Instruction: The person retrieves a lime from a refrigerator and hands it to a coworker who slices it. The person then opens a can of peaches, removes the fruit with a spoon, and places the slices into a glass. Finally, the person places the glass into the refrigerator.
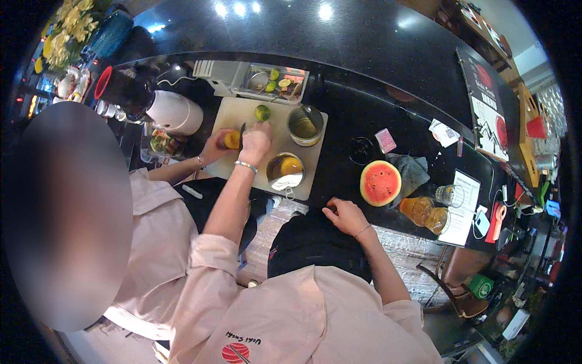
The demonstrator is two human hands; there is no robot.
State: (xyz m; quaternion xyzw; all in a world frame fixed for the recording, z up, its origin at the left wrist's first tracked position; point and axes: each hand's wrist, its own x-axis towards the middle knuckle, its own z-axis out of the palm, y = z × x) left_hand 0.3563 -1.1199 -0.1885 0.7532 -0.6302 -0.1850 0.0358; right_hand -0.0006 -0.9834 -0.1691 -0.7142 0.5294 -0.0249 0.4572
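At the cutting board (223, 120), my left hand (257, 136) is closed around a knife (243, 131). Its dark blade is against or very close to an orange-yellow fruit piece (231, 139), perhaps a peach half. A co-worker's hand (217, 148) holds that piece from the left. A green lime (262, 113) lies just beyond my knuckles. The opened tin (269, 172), its ring-pull lid folded back, has a similar fruit piece (291, 166) inside. Another round container (305, 143) holds liquid and a utensil. My right hand (348, 217) is empty by the counter's front edge, fingers loosely curled.
A halved watermelon (380, 183) sits right of the board beside a grey cloth (411, 173). Drink glasses (416, 210) stand beyond it near papers (461, 209). Behind the board is a clear tub (273, 84) of limes; a white appliance (176, 113) stands left, near the co-worker (154, 245).
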